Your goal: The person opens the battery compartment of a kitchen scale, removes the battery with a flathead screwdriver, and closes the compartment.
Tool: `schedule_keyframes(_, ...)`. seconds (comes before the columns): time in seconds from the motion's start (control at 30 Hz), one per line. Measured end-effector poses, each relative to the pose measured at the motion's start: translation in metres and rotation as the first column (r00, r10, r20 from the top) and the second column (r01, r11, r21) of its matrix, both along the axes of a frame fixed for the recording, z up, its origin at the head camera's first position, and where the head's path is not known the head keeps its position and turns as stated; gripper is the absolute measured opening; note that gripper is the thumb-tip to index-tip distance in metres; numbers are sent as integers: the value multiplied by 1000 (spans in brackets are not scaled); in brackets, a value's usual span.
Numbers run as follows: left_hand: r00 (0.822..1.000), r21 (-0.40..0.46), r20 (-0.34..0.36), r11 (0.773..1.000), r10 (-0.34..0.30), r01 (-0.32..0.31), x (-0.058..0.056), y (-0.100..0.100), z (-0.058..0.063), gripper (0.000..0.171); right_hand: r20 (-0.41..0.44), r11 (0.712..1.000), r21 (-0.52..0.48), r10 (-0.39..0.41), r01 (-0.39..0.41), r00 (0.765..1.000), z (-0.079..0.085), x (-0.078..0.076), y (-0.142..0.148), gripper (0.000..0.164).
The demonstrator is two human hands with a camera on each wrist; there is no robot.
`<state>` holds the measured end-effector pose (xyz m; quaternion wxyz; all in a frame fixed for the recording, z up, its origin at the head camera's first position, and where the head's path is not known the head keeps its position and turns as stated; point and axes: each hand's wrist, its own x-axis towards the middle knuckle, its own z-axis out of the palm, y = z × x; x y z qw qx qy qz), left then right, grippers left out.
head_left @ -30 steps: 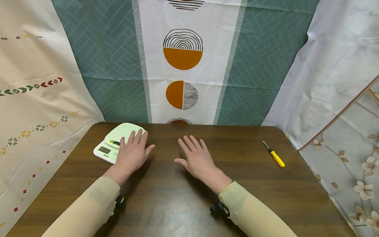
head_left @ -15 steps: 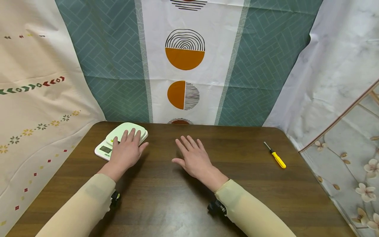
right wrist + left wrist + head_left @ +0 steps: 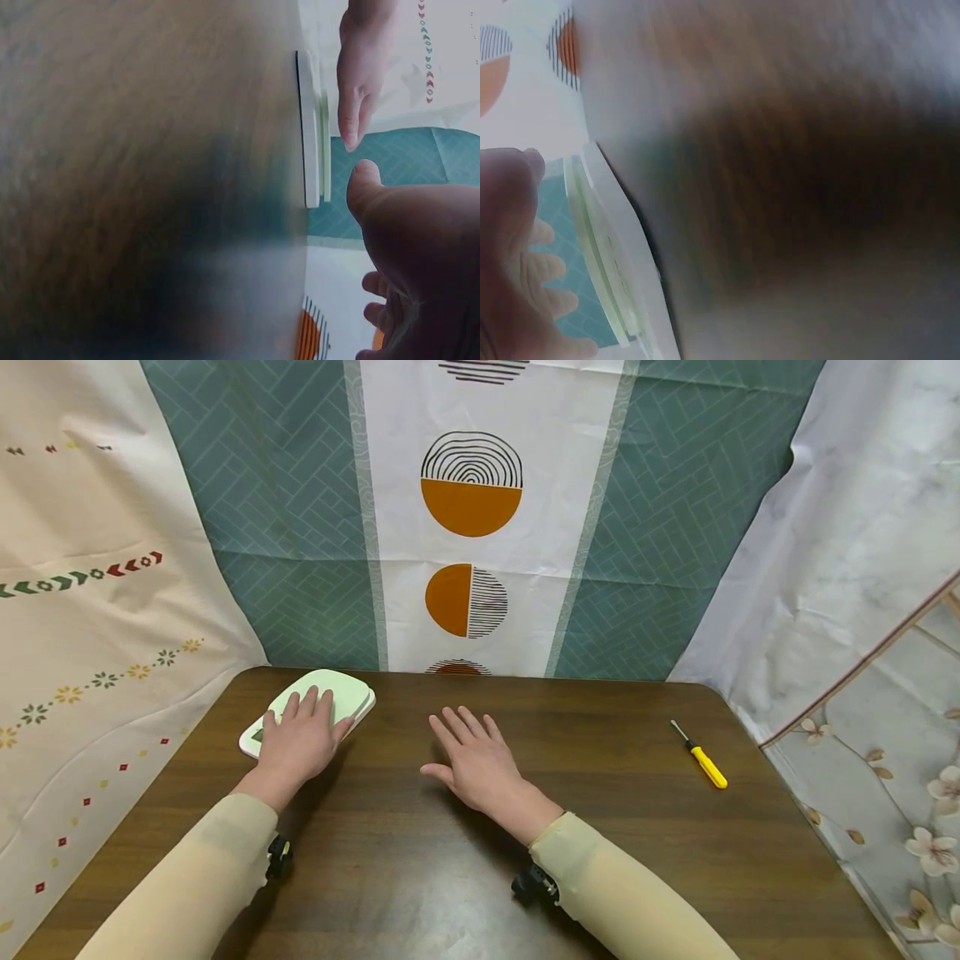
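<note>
A white kitchen scale with a pale green top (image 3: pixel 341 692) lies at the back left of the table. Above its front part is my left hand (image 3: pixel 296 745), fingers straight and spread, covering most of the display. A gap shows between that hand and the scale (image 3: pixel 622 262) in the left wrist view. My right hand (image 3: pixel 480 768) hovers over the middle of the table, palm down with straight fingers, holding nothing. Off to the right lies a screwdriver (image 3: pixel 699 755) with a yellow handle and a metal shaft pointing away from me.
The brown wooden table (image 3: pixel 420 877) has rounded far corners. Behind it hangs a green and white patterned curtain (image 3: pixel 465 552). Patterned cloths stand along the left side and the right side. A small black camera (image 3: pixel 534 885) sits under the right wrist.
My left hand has moved left, further over the scale and its display. The right hand has drifted slightly left. The scale and the screwdriver stay in place on the table.
</note>
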<state>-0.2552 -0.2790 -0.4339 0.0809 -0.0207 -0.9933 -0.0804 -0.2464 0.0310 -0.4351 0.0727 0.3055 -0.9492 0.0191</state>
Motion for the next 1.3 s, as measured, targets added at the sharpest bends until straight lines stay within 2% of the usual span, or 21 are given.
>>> schedule_keyframes(0.23, 999, 37, 14, 999, 35, -36, -2, -14, 3, 72, 14, 1000, 21, -1, 0, 1000, 0, 1, -5, 83)
schedule_keyframes(0.4, 996, 81, 61, 994, 64, -69, -5, -27, 4, 75, 39, 1000, -3, 16, -16, 999, 2, 1, -9, 82)
schedule_keyframes(0.67, 986, 145, 143, 984, 85, -106, -9, -44, 1, 79, 89, 999, -36, 29, -26, 996, 0, 0, -13, 82)
schedule_keyframes(0.9, 969, 204, 225, 968, 98, -146, -11, -53, 2, 83, 217, 991, -129, 52, -24, 975, 0, 0, -15, 82)
schedule_keyframes(1.03, 961, 228, 261, 961, 93, -155, -12, -59, 1, 87, 255, 984, -174, 72, -27, 964, 1, -1, -15, 81)
schedule_keyframes(1.3, 963, 236, 260, 962, 72, -136, -18, -66, -3, 91, 287, 975, -221, 101, -36, 953, -2, -3, -14, 79)
